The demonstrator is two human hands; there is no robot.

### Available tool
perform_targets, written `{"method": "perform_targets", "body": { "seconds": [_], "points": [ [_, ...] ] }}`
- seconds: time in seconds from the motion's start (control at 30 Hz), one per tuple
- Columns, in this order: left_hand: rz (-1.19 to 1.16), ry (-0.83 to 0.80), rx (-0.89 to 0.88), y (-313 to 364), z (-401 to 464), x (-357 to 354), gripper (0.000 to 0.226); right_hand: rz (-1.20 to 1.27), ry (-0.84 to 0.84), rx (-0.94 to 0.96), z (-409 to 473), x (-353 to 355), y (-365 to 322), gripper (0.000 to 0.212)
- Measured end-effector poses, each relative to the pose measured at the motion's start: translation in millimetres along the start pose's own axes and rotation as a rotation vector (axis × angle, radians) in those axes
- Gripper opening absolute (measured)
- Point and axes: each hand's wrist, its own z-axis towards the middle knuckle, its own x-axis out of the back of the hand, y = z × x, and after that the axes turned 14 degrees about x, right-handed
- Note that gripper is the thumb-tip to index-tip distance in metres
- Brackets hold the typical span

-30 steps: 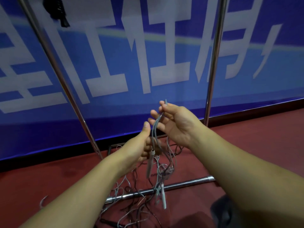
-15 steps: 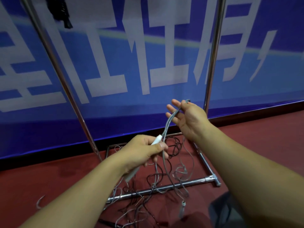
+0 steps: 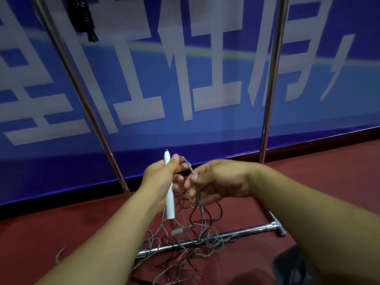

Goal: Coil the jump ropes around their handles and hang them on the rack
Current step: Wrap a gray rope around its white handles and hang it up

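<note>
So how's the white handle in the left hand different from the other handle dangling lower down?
The white handle is gripped in the left hand and stands nearly upright; the lower handle is held by neither hand and lies nearly level just above the rack's base bar. The white handle looks bright and clean, the lower handle duller and greyer. It also looks shorter, though the angle may account for that. Both have grey rope leaving one end.
</note>
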Motion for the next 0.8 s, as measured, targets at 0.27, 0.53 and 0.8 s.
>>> {"method": "perform_targets", "body": {
  "seconds": [0.27, 0.53, 0.8],
  "points": [
    [0.21, -0.291, 0.174, -15.1, -10.2, -10.9, 0.027, 0.622, 0.43, 0.313, -2.6, -2.4, -18.1, 0.022],
    [0.338, -0.482, 0.259, -16.3, -18.4, -10.2, 0.032, 0.767, 0.854, 0.487, 8.2, 26.1, -14.7, 0.018],
    [0.455, -0.514, 0.252, -13.1, -20.8, -2.7, 0.026, 0.686, 1.056, 0.416, 11.2, 56.6, 6.5, 0.015]
  ]
}}
